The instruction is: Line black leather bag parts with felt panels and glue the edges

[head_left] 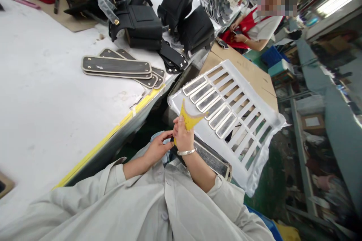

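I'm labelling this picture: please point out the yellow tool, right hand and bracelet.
Yellow tool (190,121), head view: its flared body.
Right hand (184,136), head view: its middle.
Bracelet (186,152), head view: its silver band.

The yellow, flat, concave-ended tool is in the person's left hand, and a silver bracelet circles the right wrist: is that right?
Wrong hand: the head view shows the yellow, flat, concave-ended tool in the right hand; a silver bracelet circles that wrist.

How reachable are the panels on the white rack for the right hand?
Probably yes: the panels lie on top of the white rack, just beyond the right hand. The yellow tool in its grip likely hinders picking one up.
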Demonstrator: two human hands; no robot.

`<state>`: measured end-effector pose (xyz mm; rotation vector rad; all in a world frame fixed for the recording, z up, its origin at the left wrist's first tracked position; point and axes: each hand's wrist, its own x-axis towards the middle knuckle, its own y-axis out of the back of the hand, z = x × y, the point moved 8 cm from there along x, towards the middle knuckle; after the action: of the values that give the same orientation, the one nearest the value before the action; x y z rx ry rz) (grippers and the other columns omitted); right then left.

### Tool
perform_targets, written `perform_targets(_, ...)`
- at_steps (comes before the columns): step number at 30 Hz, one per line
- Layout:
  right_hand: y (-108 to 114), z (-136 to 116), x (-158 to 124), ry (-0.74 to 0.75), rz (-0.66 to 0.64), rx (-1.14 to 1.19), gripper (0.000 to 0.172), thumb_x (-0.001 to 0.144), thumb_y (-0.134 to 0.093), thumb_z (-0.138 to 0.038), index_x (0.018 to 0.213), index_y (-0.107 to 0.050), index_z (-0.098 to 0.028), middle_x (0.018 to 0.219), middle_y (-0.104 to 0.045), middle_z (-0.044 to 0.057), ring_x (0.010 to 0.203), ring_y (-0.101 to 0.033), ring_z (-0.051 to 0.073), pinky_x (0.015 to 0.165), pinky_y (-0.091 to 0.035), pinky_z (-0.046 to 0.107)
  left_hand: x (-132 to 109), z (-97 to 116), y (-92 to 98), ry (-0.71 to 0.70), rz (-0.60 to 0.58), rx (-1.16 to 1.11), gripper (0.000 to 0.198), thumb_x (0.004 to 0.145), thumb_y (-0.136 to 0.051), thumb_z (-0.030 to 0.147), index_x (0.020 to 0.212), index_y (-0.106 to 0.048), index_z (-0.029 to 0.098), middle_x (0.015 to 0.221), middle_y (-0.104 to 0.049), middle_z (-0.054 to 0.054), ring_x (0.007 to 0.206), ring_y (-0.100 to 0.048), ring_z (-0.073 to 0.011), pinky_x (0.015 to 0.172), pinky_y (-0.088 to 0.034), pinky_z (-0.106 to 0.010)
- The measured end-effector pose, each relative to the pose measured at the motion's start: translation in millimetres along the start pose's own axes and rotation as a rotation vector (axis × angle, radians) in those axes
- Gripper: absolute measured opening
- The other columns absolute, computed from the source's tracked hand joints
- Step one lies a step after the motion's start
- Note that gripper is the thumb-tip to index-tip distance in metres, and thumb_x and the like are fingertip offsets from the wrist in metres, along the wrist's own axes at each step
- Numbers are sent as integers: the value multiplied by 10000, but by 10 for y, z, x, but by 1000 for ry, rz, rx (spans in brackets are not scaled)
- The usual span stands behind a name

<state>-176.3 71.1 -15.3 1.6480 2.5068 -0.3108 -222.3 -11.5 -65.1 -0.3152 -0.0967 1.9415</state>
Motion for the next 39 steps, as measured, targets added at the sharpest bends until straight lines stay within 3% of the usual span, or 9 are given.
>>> perform_targets(3,38,73,143,-176,17,169,413,748,-555,-596,695,-492,-190,419,-265,-119,321,-231,40,294,-209,175,5,-72,23,29,-11,-20,450,732,-612,205,1179,-578,223,1178,-615,-45,1108,-541,-210,997,-388,-369)
perform_targets(5,74,67,214,-210,43,266,412,743,-561,-593,706,-489,-189,421,-282,-124,311,-227,34,286,-216,164,4,-103,17,32,-42,-49,468,749,-621,236,1214,-560,235,1236,-581,-49,1148,-515,-213,1024,-362,-381)
perform_targets(10,127,47,256,-144,88,248,397,766,-559,-575,720,-496,-186,439,-299,-118,313,-254,31,289,-227,153,-12,-165,-1,46,-53,-123,467,804,-598,336,1257,-527,249,1313,-525,-53,1209,-468,-208,1058,-316,-386)
perform_targets(18,118,12,199,-79,68,248,369,786,-553,-551,725,-515,-189,464,-291,-107,339,-257,36,303,-226,157,2,-175,-21,124,38,-233,414,763,-623,307,1166,-591,218,1234,-574,-67,1118,-516,-220,935,-410,-355)
perform_targets(25,163,-38,138,-5,50,261,336,812,-528,-525,734,-519,-198,487,-272,-98,363,-247,43,333,-228,167,80,-90,15,182,69,-106,340,690,-616,201,1029,-629,184,967,-639,-36,924,-562,-170,833,-437,-295)
perform_targets(30,139,-137,9,82,37,245,323,830,-498,-523,757,-516,-208,508,-270,-87,403,-267,56,382,-254,186,97,28,8,119,112,23,297,673,-574,168,965,-626,189,974,-629,-31,940,-543,-174,851,-425,-295)
perform_targets(34,139,-149,-62,148,65,148,310,853,-457,-509,761,-504,-217,507,-282,-80,416,-277,73,399,-259,211,89,97,-23,80,135,70,279,676,-556,183,948,-617,193,958,-635,-28,923,-546,-175,840,-429,-291)
perform_targets(39,59,-106,-97,249,24,-197,241,862,-464,-437,791,-562,-229,637,-466,-20,598,-465,125,568,-400,256,69,128,-40,44,162,52,211,662,-554,170,868,-596,193,882,-629,-5,815,-541,-148,794,-431,-276)
